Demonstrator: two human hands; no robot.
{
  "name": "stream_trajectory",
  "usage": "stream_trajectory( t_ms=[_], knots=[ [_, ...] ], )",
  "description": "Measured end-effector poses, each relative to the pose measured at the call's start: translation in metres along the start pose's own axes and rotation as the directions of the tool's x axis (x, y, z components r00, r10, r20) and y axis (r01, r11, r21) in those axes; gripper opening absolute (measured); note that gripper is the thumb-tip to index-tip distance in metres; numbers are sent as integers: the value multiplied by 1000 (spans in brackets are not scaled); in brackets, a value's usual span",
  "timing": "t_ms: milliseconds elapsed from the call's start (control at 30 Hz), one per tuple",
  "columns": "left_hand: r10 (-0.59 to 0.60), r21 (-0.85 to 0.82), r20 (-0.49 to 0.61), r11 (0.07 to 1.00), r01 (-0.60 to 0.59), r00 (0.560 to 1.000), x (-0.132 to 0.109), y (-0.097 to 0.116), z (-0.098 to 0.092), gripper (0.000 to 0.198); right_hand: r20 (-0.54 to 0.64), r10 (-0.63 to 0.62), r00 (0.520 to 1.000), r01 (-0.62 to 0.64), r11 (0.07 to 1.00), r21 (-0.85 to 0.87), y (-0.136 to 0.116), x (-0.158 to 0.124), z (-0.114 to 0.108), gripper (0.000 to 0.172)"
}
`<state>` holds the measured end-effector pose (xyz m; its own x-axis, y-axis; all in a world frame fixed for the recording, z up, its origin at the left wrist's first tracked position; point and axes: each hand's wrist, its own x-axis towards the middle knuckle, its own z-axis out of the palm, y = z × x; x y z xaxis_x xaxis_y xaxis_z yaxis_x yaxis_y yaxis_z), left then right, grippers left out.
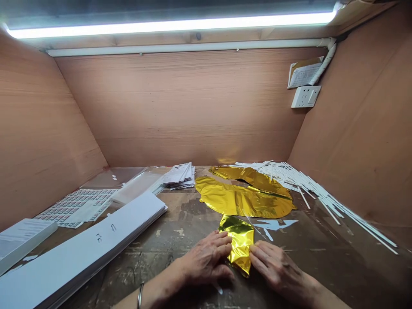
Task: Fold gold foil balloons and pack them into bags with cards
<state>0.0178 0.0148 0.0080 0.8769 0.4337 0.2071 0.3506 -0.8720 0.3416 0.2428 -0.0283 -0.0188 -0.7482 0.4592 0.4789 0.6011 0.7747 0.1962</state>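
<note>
A folded piece of gold foil lies on the worn wooden table close to me. My left hand presses its left edge with curled fingers. My right hand pinches its right edge. A thin white straw tip pokes out under my left hand. Behind them lies a stack of flat gold foil balloons, untouched.
Several white straws fan out along the right wall. A stack of long white cards and a sticker sheet lie at left, with clear bags and small paper slips behind. A wall socket sits upper right.
</note>
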Motion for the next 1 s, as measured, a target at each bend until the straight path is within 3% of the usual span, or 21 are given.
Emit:
stream_trajectory(
  t_ms=[167, 200, 267, 333, 400, 467, 500, 600, 667, 733, 800, 833, 900, 1000],
  knots=[
    [-62, -67, 46, 996, 66, 997, -8, -5, 9, 61, 61, -69, 996, 65, 996, 62, -9, 0, -3, 27],
    [-68, -84, 46, 994, 72, 997, -8, -5, 10, 61, 55, -29, 998, 23, 994, 107, -11, 0, -2, 25],
    [-76, -126, 33, 989, 80, 997, -8, -6, 11, 58, 33, 167, 985, -170, 955, 244, -16, 0, 3, 23],
    [-111, -189, 10, 976, 111, 994, -8, -9, 11, 53, 85, 454, 887, -445, 792, 418, -17, 2, 8, 23],
    [-199, -276, -27, 943, 184, 980, -8, -14, 12, 49, 245, 659, 711, -672, 533, 514, -14, 5, 11, 22],
    [-308, -385, -76, 886, 257, 948, -7, -18, 15, 39, 394, 746, 537, -807, 319, 496, -10, 10, 12, 23],
    [-358, -443, -101, 851, 281, 928, -6, -19, 17, 33, 432, 767, 475, -844, 259, 470, -7, 13, 12, 24],
    [-497, -579, -158, 746, 327, 853, -1, -20, 25, 17, 473, 796, 377, -892, 174, 418, 1, 22, 15, 22],
    [-587, -572, -203, 721, 391, 784, 4, -16, 29, 9, 516, 797, 315, -912, 104, 396, 6, 26, 18, 17],
    [-655, -450, -292, 737, 504, 697, 9, -11, 31, 7, 575, 780, 247, -927, 18, 374, 12, 28, 23, 11],
    [-664, -272, -379, 746, 608, 645, 12, -3, 32, 13, 630, 750, 204, -933, -46, 356, 18, 30, 28, 6],
    [-648, -188, -403, 750, 634, 647, 12, 0, 32, 16, 657, 730, 190, -935, -69, 348, 21, 31, 30, 5],
    [-575, -33, -419, 783, 621, 703, 11, 6, 32, 15, 707, 689, 157, -938, -120, 325, 26, 34, 32, 9],
    [-290, 284, -414, 859, 425, 863, 4, 12, 35, 24, 773, 624, 118, -936, -190, 297, 33, 40, 29, 17]
  ],
)
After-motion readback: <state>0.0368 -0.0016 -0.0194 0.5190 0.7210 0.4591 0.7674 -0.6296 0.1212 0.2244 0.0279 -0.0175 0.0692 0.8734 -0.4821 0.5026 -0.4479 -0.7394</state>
